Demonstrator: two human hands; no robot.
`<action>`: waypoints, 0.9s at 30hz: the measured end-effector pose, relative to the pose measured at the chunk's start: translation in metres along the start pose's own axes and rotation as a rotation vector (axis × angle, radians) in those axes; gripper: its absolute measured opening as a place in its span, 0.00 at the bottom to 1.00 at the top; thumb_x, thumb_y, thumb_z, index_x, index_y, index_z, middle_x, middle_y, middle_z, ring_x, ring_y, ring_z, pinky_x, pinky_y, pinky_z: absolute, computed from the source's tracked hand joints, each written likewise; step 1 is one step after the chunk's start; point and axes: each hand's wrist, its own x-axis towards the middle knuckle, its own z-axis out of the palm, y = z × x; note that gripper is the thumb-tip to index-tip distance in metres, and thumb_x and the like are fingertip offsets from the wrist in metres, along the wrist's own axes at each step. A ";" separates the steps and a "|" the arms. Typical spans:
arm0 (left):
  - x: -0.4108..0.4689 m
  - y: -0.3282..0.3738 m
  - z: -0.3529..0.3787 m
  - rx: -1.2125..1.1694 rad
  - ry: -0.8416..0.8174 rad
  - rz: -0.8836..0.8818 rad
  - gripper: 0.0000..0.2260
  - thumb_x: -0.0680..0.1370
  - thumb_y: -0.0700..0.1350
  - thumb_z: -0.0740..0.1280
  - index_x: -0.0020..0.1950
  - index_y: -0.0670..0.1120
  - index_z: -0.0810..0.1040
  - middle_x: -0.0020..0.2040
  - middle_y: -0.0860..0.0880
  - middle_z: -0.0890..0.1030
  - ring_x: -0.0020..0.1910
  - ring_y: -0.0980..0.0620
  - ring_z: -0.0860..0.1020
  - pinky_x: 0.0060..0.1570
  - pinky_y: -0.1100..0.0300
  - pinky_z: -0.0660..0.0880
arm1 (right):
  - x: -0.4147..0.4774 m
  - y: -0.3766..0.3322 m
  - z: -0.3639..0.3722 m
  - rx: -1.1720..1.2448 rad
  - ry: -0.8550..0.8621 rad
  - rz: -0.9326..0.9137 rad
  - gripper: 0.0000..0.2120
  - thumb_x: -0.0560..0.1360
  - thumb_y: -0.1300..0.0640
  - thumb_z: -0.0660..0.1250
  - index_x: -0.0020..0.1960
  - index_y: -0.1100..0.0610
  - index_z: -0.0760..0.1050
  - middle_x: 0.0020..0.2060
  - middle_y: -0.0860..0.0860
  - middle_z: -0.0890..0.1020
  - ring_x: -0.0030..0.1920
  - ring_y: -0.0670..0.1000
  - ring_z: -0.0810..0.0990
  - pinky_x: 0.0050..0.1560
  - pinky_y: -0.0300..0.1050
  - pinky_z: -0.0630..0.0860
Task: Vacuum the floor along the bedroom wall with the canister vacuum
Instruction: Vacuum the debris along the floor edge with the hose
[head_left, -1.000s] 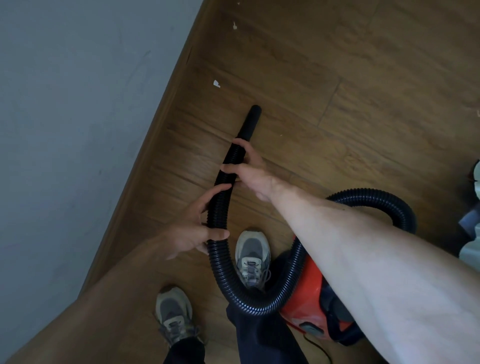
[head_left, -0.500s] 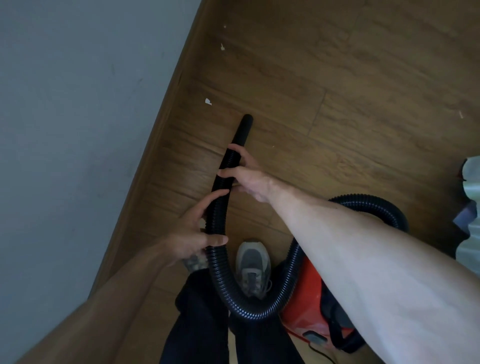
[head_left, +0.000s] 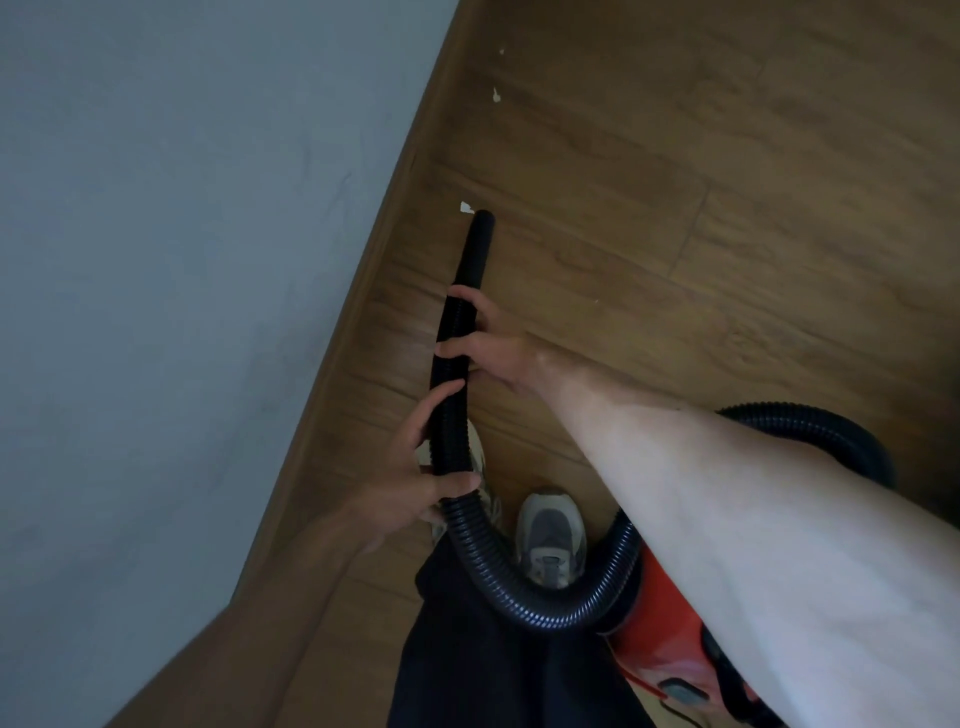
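1. Both grips were clenched round the black hose (head_left: 519, 587): the right hand (head_left: 488, 348) nearer the nozzle (head_left: 480, 244), the left hand (head_left: 415, 478) behind it.
2. The nozzle tip sat at the floor (head_left: 675, 208) edge along the wall (head_left: 182, 260), just beside a white scrap (head_left: 466, 208).
3. The red canister (head_left: 660, 644) stood near the person's shoes.
4. Judgement: work under way; further scraps (head_left: 497, 94) remained ahead along that edge.

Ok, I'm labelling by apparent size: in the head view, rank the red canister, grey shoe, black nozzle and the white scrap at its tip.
1. red canister, partly hidden by the right forearm
2. grey shoe
3. black nozzle, thinner; close to the shoe, unsure
4. white scrap
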 end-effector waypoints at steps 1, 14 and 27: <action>-0.001 0.000 -0.001 -0.011 0.008 -0.002 0.39 0.72 0.33 0.75 0.70 0.69 0.66 0.65 0.58 0.70 0.57 0.53 0.77 0.40 0.48 0.83 | 0.000 -0.001 0.002 -0.009 -0.007 0.004 0.37 0.72 0.66 0.72 0.74 0.43 0.64 0.63 0.54 0.74 0.61 0.55 0.76 0.58 0.58 0.80; 0.001 0.016 -0.007 -0.048 0.049 0.038 0.40 0.72 0.31 0.74 0.71 0.67 0.66 0.66 0.56 0.69 0.57 0.54 0.76 0.39 0.52 0.83 | 0.011 -0.031 0.010 -0.068 -0.083 0.023 0.37 0.73 0.68 0.72 0.74 0.43 0.63 0.63 0.55 0.73 0.61 0.57 0.77 0.55 0.53 0.81; 0.023 0.052 -0.011 -0.056 0.038 0.080 0.39 0.72 0.32 0.74 0.70 0.69 0.66 0.68 0.53 0.70 0.58 0.52 0.76 0.38 0.54 0.82 | 0.031 -0.071 -0.007 -0.115 -0.046 0.004 0.37 0.73 0.67 0.71 0.74 0.42 0.64 0.58 0.51 0.74 0.55 0.51 0.77 0.54 0.50 0.81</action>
